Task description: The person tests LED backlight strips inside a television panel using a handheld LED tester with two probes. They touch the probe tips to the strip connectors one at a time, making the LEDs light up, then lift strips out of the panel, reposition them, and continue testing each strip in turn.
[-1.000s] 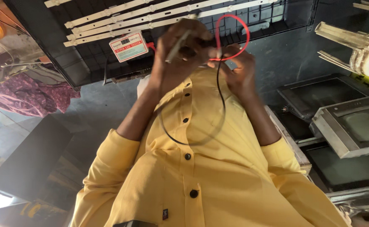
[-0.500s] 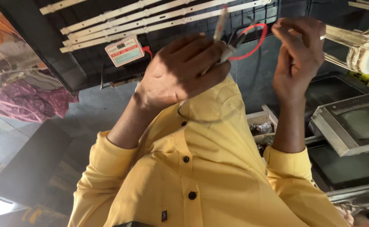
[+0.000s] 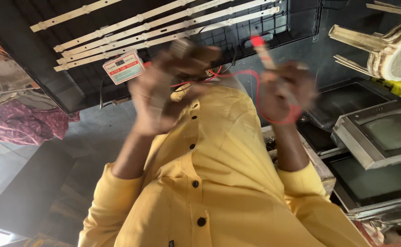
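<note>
Probes are up: the right hand (image 3: 280, 93) grips a red-tipped test probe (image 3: 264, 55) trailing its red lead (image 3: 260, 110); the left hand (image 3: 164, 91), blurred, closes around a pale probe (image 3: 180, 45). Judged next: steadying both tips onto the LED backlight strips (image 3: 164, 27) beside the small tester box (image 3: 123, 67).

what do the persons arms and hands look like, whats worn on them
Both arms wear yellow shirt sleeves pushed up to about the elbows, leaving the forearms bare. The left hand and right hand are bare: no gloves show, and motion blur hides any rings. No watch or band shows on either wrist. The shirt has dark buttons down its front.
</note>
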### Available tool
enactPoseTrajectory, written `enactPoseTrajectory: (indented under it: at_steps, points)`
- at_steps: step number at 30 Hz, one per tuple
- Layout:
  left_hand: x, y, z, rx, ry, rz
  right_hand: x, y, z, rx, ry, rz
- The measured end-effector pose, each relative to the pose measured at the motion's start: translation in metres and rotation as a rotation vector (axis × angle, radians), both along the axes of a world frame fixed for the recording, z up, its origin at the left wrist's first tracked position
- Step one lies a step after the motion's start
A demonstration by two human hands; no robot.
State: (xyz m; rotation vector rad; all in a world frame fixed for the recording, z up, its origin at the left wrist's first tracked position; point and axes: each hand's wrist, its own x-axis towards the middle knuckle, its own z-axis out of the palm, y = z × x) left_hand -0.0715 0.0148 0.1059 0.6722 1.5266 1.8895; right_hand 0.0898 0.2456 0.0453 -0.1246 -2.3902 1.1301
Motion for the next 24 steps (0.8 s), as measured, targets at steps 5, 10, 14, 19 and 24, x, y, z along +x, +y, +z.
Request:
enactPoseTrajectory:
  at_steps: [5,10,14,19,24]
  points:
    - [-0.029,-0.072,-0.003,0.822,-0.617,0.137,0.096,0.105,0.012,-1.224,0.326,-0.084]
    - [-0.046,-0.114,-0.005,0.486,-0.384,0.262,0.154,0.190,-0.010,-1.181,0.349,-0.148]
    - [-0.039,-0.077,-0.041,-0.015,-0.242,0.231,0.094,0.147,-0.042,-1.102,0.314,-0.313]
    - [0.009,-0.016,-0.065,-0.117,-0.417,0.113,-0.009,0.007,-0.040,-0.754,0.004,-0.216]
    - [0.020,0.007,-0.058,-0.156,-0.488,-0.211,-0.043,-0.042,-0.016,-0.530,-0.209,-0.080]
